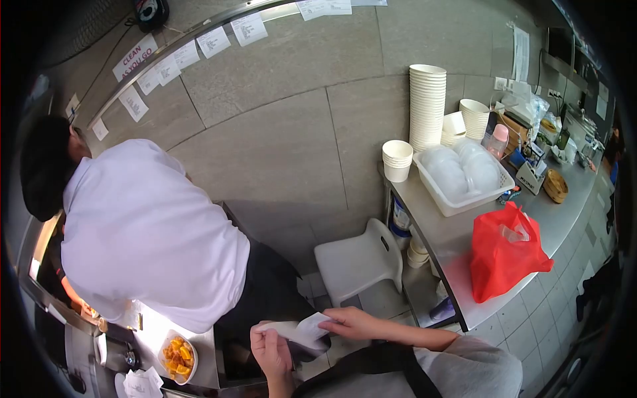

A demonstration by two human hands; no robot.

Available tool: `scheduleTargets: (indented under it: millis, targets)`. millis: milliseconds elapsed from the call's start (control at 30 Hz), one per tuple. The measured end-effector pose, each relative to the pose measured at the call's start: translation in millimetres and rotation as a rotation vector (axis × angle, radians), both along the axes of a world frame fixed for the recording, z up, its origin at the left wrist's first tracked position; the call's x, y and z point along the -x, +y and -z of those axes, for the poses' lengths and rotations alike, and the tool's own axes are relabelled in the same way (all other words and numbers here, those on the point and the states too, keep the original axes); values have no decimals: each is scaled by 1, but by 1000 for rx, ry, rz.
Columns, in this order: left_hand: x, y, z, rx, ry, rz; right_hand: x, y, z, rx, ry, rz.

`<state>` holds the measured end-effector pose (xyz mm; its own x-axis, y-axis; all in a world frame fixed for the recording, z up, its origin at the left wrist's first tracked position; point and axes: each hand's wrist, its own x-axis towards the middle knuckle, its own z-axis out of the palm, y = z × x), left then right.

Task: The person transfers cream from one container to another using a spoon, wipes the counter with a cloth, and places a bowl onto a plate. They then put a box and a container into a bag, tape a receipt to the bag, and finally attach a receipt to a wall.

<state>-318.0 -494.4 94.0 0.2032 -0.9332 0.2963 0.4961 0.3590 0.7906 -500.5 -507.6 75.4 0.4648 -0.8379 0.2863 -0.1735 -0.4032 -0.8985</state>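
Note:
Low in the middle of the view, in front of my body, a curled white paper slip [295,331] is stretched between my two hands. My left hand [271,350] is closed with the slip's left end pinched at the fingertips. From the right, my right hand [350,324] pinches the other, folded end between thumb and fingers. It looks like a printed receipt, but any print is too small to read. A bowl of orange-yellow food chunks [178,357] stands on the counter to the left of my left hand.
A co-worker in a white shirt [152,232] leans over the left counter. Crumpled slips [142,383] lie near the bowl. A white chair [361,262] stands ahead. The steel table [458,255] bears a red bag [507,255], a lid basket [458,202] and stacked paper cups [426,109].

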Motion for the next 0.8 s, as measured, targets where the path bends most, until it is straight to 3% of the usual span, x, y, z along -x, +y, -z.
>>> scheduleTargets:
  millis: [33,67,167,200,233,267,300,333,400,500,567,633,700,767,800]
  targets:
    - [5,0,-7,-74,93,-93,3,-3,-2,-107,84,0]
    - [-6,-1,-11,-9,-15,-6,6,-8,2,-104,85,1]
    - [-19,-4,-28,-6,202,-17,18,-45,34,-184,50,218]
    - [-20,-2,-38,-63,65,-29,29,-65,38,-164,46,321]
    - [-22,-4,-33,-32,-71,45,43,-84,34,-6,199,519]
    - [-25,-4,-24,-3,-206,118,60,-112,26,285,166,659]
    - [-28,-8,-10,96,-140,332,84,-141,2,166,143,664]
    - [-36,-5,7,-31,-376,409,103,-163,-26,424,33,706]
    - [-19,-8,0,-380,-555,498,140,-211,-79,471,52,860]
    - [11,-42,32,-522,-66,334,166,-257,-141,538,-134,736]
    - [32,-75,29,-370,-24,269,154,-255,-180,555,-298,354]
    - [67,-97,-10,-253,-2,243,162,-262,-219,661,103,524]
    - [81,-116,-2,-244,15,255,174,-328,-252,1230,172,546]
    - [87,-133,10,-220,51,364,184,-386,-304,1436,496,767]
    - [95,-134,3,-219,60,363,192,-420,-327,1446,507,833]
